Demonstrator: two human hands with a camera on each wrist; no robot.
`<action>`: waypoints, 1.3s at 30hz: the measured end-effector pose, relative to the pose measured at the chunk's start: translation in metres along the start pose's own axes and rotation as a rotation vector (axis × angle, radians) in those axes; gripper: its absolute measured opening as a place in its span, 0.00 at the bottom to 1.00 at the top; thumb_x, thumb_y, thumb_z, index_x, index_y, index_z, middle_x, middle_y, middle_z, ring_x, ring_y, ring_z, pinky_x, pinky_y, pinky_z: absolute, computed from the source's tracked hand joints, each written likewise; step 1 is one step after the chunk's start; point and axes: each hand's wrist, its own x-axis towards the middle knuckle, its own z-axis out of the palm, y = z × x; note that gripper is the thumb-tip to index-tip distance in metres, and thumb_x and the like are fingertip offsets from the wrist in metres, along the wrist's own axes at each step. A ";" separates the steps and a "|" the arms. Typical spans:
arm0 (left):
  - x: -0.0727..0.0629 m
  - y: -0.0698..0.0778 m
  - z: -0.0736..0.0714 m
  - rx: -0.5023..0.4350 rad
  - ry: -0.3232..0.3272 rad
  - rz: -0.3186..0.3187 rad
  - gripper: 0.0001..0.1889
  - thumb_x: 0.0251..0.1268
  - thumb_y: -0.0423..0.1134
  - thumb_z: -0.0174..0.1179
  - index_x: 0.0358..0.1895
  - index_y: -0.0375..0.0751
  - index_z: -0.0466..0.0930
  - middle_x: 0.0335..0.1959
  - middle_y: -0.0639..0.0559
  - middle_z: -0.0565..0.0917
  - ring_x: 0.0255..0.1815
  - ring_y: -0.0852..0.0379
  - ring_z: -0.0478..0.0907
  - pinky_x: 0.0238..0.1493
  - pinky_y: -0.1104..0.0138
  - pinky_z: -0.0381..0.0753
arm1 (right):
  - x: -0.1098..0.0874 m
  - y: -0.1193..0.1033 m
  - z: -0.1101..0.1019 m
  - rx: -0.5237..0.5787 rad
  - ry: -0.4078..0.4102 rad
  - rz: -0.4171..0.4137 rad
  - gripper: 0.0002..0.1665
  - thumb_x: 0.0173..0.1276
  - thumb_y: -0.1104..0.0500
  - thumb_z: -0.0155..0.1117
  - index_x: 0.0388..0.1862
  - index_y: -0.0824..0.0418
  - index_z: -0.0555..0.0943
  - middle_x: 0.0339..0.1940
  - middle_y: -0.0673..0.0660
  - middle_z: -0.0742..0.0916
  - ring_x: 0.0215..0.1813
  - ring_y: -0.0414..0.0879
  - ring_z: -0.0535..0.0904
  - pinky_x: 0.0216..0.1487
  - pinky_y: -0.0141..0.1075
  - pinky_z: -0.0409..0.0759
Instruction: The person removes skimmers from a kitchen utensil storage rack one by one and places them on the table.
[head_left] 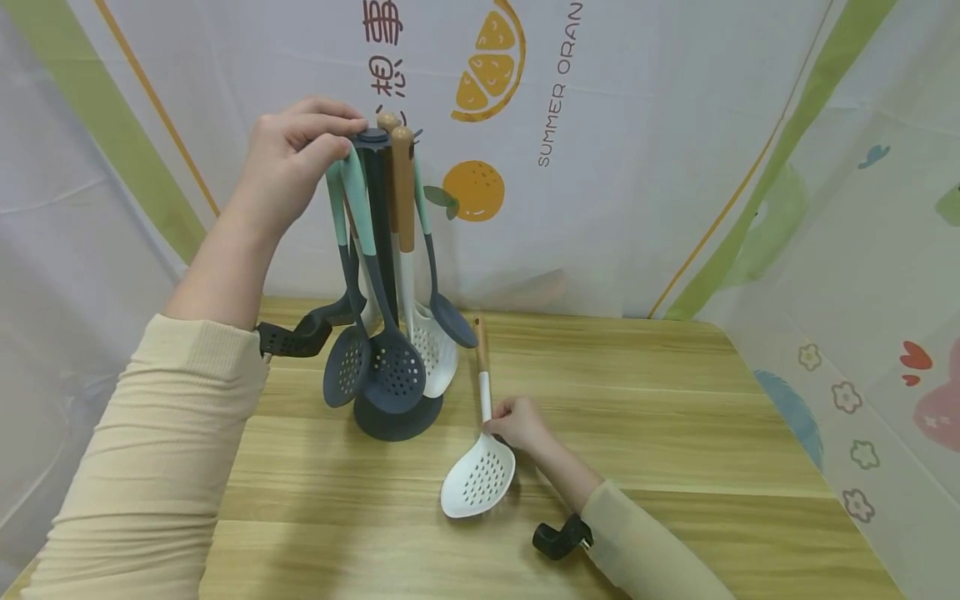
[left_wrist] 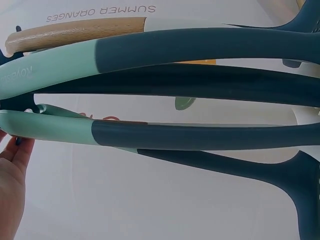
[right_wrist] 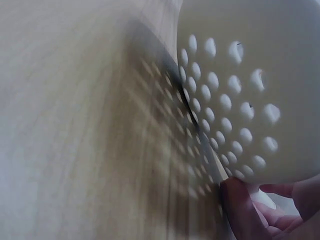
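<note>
At the lower centre of the head view, the right hand (head_left: 520, 425) has its thumb and fingers closed in a pinch on the neck of one white slotted skimmer (head_left: 480, 477), wooden handle toward the top of the frame, above the wood-grain table (head_left: 615, 383). Left of centre stands one dark utensil rack (head_left: 382, 208) on a round base. Low on it hang two dark slotted heads (head_left: 394, 375), one white slotted head (head_left: 441, 367) and one dark ladle (head_left: 453, 321). Three mint handles (head_left: 358, 200) and two wooden handles (head_left: 404, 196) show; more may hang behind, out of sight. At upper left, the left hand (head_left: 292, 154) pinches the rack's top with fingers bent. Behind, one whole orange and one orange slice are printed on the white curtain (head_left: 637, 167).
</note>
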 end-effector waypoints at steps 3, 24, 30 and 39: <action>0.000 0.000 0.000 -0.008 -0.001 0.002 0.16 0.66 0.33 0.50 0.51 0.33 0.83 0.50 0.52 0.79 0.54 0.58 0.70 0.51 0.70 0.67 | 0.000 0.001 0.001 0.007 -0.010 0.010 0.07 0.53 0.68 0.69 0.24 0.66 0.78 0.21 0.54 0.79 0.25 0.43 0.75 0.26 0.30 0.75; 0.001 -0.002 0.002 -0.011 0.005 0.005 0.16 0.65 0.34 0.50 0.51 0.34 0.83 0.51 0.52 0.79 0.54 0.57 0.71 0.52 0.70 0.67 | 0.000 -0.005 -0.002 0.025 -0.080 0.091 0.07 0.55 0.66 0.70 0.28 0.68 0.81 0.24 0.55 0.83 0.29 0.43 0.78 0.30 0.31 0.77; 0.001 -0.002 0.002 -0.007 0.006 0.000 0.17 0.66 0.34 0.49 0.51 0.33 0.83 0.51 0.52 0.79 0.54 0.57 0.70 0.52 0.70 0.66 | -0.001 -0.005 -0.001 0.041 -0.078 0.095 0.07 0.56 0.67 0.70 0.30 0.69 0.81 0.25 0.56 0.84 0.30 0.44 0.81 0.33 0.33 0.80; -0.001 -0.001 0.001 0.038 -0.008 -0.004 0.17 0.67 0.35 0.48 0.53 0.35 0.82 0.54 0.49 0.78 0.56 0.57 0.70 0.54 0.70 0.66 | -0.002 -0.005 -0.002 0.019 -0.094 0.099 0.07 0.55 0.66 0.70 0.30 0.68 0.81 0.23 0.55 0.83 0.26 0.44 0.78 0.27 0.32 0.77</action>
